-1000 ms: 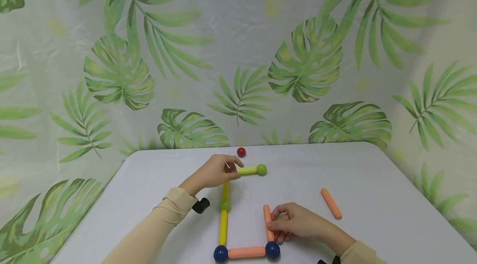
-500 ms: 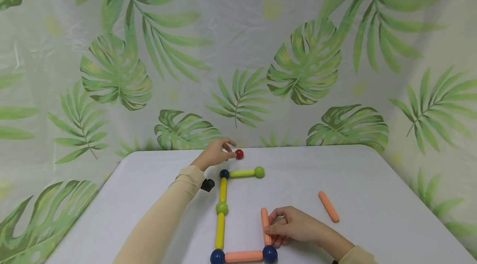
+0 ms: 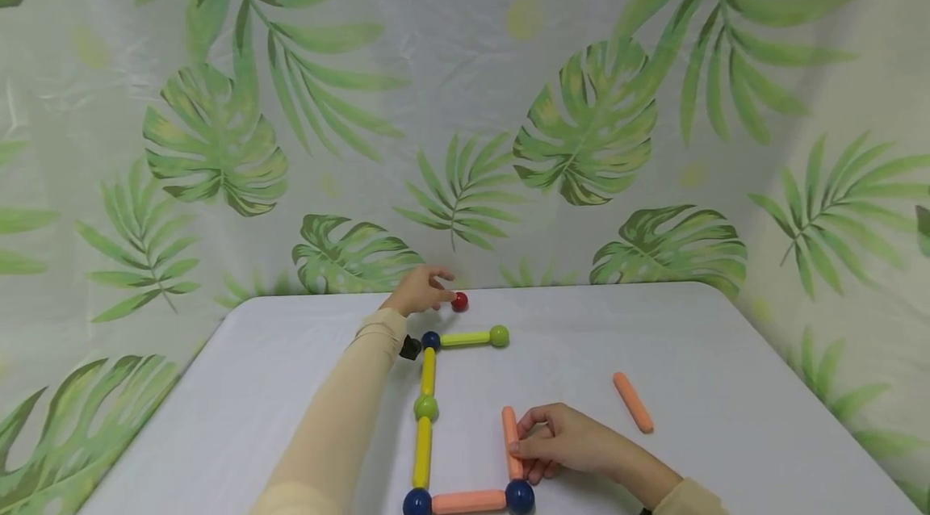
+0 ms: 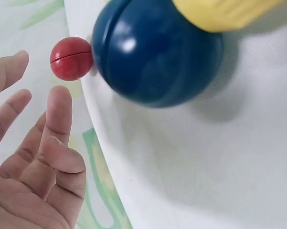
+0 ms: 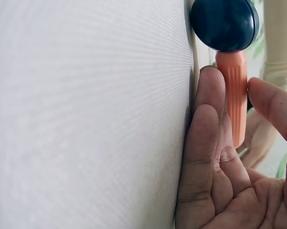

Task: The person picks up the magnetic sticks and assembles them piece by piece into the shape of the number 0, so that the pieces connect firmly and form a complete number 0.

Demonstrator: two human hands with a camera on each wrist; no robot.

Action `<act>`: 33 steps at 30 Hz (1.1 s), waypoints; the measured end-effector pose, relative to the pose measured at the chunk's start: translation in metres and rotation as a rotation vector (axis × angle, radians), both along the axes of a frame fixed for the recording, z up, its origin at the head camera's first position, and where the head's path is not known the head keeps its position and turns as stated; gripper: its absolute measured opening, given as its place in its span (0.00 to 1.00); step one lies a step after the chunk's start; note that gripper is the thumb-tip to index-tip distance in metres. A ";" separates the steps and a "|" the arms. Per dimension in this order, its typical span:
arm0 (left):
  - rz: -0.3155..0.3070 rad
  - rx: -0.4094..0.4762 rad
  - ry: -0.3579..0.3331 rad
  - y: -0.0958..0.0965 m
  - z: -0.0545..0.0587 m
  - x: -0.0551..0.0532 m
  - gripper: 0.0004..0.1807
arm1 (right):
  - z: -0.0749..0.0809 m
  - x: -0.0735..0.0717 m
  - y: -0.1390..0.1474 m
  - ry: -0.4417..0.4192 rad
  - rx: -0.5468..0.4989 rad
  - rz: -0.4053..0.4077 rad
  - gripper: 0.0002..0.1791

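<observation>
My left hand reaches to the table's far edge, fingertips at the red ball. In the left wrist view its fingers are spread and relaxed beside the red ball, not wrapped round it. At the near side, my right hand pinches an orange stick between thumb and fingers. That stick's near end meets a blue ball; the right wrist view shows this joint. A second orange stick lies between that ball and another blue ball.
Yellow sticks run away from me through a green ball to a far blue ball. From there a yellow-green stick leads right to another green ball. A loose orange stick lies at right on the white table.
My left hand has left the far blue ball and moved away from me to the red ball. My right hand keeps its pinch on the orange stick. The view has shifted slightly.
</observation>
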State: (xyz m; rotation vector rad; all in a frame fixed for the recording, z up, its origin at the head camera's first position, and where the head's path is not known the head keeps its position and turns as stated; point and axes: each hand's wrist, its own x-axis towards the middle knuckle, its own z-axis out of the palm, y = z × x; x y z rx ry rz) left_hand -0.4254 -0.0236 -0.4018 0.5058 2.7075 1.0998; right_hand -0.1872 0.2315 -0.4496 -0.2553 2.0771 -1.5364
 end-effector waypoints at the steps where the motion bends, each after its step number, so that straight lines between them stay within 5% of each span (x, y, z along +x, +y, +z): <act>1: 0.007 -0.005 -0.006 0.001 -0.001 -0.001 0.25 | 0.000 0.000 0.000 -0.003 -0.001 0.000 0.12; 17: -0.015 -0.080 -0.044 0.019 0.004 -0.005 0.25 | 0.003 -0.002 0.005 -0.010 0.043 -0.004 0.13; 33: -0.003 -0.135 -0.030 0.022 -0.007 -0.010 0.23 | 0.000 -0.003 0.003 0.005 0.031 0.020 0.12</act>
